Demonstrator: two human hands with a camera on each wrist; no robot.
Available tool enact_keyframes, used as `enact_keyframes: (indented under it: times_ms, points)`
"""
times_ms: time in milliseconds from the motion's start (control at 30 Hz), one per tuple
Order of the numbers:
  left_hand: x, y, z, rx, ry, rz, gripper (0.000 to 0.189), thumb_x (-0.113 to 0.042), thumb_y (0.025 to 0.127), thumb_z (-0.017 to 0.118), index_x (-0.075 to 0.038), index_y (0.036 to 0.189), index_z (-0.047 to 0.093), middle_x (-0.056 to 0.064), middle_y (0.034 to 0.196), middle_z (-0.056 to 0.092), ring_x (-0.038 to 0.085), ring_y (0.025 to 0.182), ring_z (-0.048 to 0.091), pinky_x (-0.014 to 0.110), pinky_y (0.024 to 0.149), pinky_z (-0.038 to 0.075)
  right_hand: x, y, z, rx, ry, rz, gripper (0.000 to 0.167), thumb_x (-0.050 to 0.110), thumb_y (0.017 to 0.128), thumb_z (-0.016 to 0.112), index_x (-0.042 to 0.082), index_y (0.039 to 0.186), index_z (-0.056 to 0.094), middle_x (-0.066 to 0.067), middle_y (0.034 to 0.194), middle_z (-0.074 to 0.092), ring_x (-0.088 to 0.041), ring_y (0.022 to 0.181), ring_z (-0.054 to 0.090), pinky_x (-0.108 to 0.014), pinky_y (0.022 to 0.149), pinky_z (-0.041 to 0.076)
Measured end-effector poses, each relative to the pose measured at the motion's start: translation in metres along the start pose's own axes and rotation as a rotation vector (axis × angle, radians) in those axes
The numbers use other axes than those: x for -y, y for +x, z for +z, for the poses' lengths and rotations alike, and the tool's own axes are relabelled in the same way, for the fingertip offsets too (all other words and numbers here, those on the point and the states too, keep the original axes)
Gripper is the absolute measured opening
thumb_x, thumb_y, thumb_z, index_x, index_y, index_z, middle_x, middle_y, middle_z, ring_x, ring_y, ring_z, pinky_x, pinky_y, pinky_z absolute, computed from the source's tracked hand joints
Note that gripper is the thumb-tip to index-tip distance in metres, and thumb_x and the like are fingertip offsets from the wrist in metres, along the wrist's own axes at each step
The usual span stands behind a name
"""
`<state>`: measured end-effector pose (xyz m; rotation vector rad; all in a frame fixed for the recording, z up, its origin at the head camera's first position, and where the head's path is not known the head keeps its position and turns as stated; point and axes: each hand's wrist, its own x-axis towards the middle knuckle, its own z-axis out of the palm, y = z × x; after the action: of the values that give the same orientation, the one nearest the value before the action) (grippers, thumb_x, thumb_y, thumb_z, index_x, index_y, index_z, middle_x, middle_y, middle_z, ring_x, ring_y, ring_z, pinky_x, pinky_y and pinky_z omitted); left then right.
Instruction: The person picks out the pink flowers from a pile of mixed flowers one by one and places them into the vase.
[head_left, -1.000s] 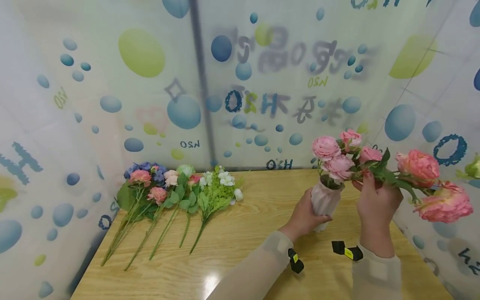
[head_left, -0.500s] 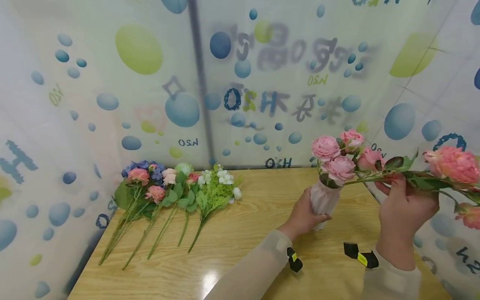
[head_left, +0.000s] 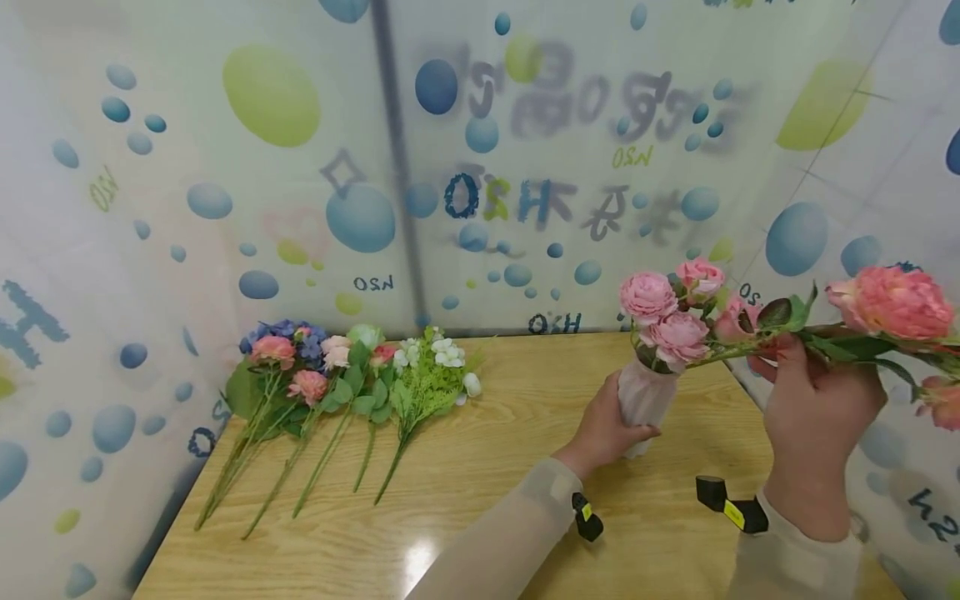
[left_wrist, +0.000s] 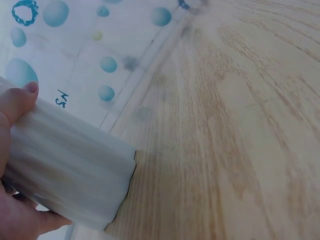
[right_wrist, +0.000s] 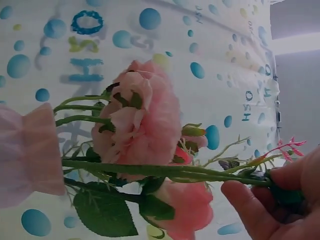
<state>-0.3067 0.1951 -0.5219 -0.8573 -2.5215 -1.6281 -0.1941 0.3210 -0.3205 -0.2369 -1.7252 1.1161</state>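
Observation:
My left hand [head_left: 600, 435] grips a pale fluted vase [head_left: 645, 402], thumb across its front. In the left wrist view the vase base [left_wrist: 107, 182] appears close to the tabletop. Several pink flowers [head_left: 677, 336] stand in the vase mouth. At the right, my right hand [head_left: 823, 421] pinches the green stem of a coral-pink flower branch [head_left: 892, 302], whose large blooms hang out past the hand. In the right wrist view the long stem [right_wrist: 130, 169] runs level into the vase mouth, passing below a pink bloom [right_wrist: 140, 117].
The wooden table [head_left: 517, 500] has a row of loose flower stems at its left: blue and pink blooms [head_left: 281, 346], a leafy pale-green stem [head_left: 366, 337] and a white-flowered sprig [head_left: 442, 358]. Patterned curtains [head_left: 480, 167] close in the table's back and sides.
My right hand has moved right with the flower branch, drawing its blooms away from the vase; over the last half second it shifts only slightly. The left hand keeps holding the vase.

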Motion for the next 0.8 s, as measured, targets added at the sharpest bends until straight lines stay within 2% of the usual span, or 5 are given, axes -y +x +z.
enact_keyframes:
  times_ms: [167,300,467,600,800]
  points:
    - [0.001,0.0,0.0,-0.001,0.002,-0.009,0.094,-0.042,0.07,0.08,-0.03,0.142,0.022,-0.011,0.12,0.048,0.005,0.101,0.052,0.029,0.081,0.049,-0.018,-0.002,0.014,0.134,-0.199,0.031,0.036,0.026,0.091,0.058,0.016,0.126,0.057,-0.012,0.108,0.065,0.014,0.074,0.059,-0.011,0.066,0.048]
    - [0.001,0.001,0.001,0.0,0.01,-0.012,0.094,-0.045,0.07,0.079,-0.031,0.143,0.02,-0.012,0.122,0.047,0.005,0.102,0.051,0.029,0.082,0.048,-0.029,-0.006,0.027,0.233,-0.28,0.034,0.036,0.027,0.092,0.058,0.005,0.12,0.061,-0.017,0.101,0.067,-0.01,0.077,0.068,-0.022,0.073,0.052]
    - [0.002,0.002,0.001,-0.008,0.017,-0.014,0.095,-0.047,0.07,0.078,-0.031,0.143,0.02,-0.011,0.123,0.047,0.005,0.103,0.051,0.029,0.083,0.048,-0.044,-0.01,0.039,0.311,-0.343,-0.015,0.028,0.019,0.09,0.057,-0.004,0.104,0.065,-0.022,0.085,0.066,-0.037,0.086,0.063,-0.049,0.082,0.047]
    - [0.001,0.001,0.001,-0.006,0.012,-0.022,0.094,-0.044,0.07,0.079,-0.031,0.143,0.021,-0.012,0.122,0.047,0.005,0.103,0.051,0.029,0.084,0.048,-0.054,-0.013,0.046,0.375,-0.376,-0.067,0.025,0.011,0.087,0.057,-0.006,0.105,0.06,-0.022,0.077,0.06,-0.037,0.076,0.056,-0.053,0.071,0.043]
    - [0.0,0.001,0.0,-0.007,0.011,-0.031,0.093,-0.041,0.07,0.08,-0.031,0.142,0.022,-0.011,0.122,0.047,0.006,0.103,0.051,0.029,0.084,0.048,-0.061,-0.014,0.051,0.397,-0.353,-0.093,0.034,0.012,0.085,0.062,-0.005,0.114,0.058,-0.022,0.085,0.061,-0.039,0.082,0.058,-0.055,0.075,0.044]
